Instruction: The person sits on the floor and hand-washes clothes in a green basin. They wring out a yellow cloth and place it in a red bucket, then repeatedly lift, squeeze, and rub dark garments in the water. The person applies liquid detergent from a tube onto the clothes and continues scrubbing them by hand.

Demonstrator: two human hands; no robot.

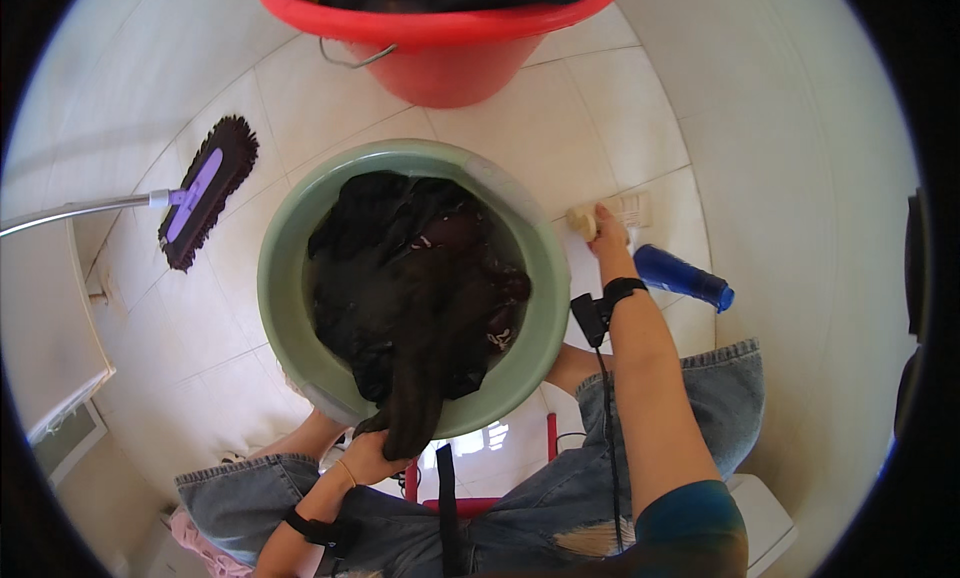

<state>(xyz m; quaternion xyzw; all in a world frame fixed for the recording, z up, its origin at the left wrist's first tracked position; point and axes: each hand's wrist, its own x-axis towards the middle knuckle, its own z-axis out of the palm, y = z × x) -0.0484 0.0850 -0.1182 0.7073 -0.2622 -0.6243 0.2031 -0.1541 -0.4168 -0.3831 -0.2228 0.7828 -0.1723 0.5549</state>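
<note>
Between my knees stands a round green tub point(283, 193) with dark wet clothes point(400, 258) in cloudy water. My left hand point(370, 460) is closed on a long dark piece of the clothing point(412, 413), which hangs over the tub's near rim. Right of the tub, close to the floor, my right hand point(608, 236) grips a cream scrubbing brush point(580, 221) with pale bristles; the fingers partly cover it. A blue bottle point(685, 276) lies on the floor beside my right wrist.
A red bucket point(450, 68) with a wire handle, holding dark clothes, stands beyond the tub. To the left is a purple and dark mop point(210, 193) on a metal pole. A pale wall point(800, 228) curves along the right. A cable point(607, 428) runs down from my right wrist strap.
</note>
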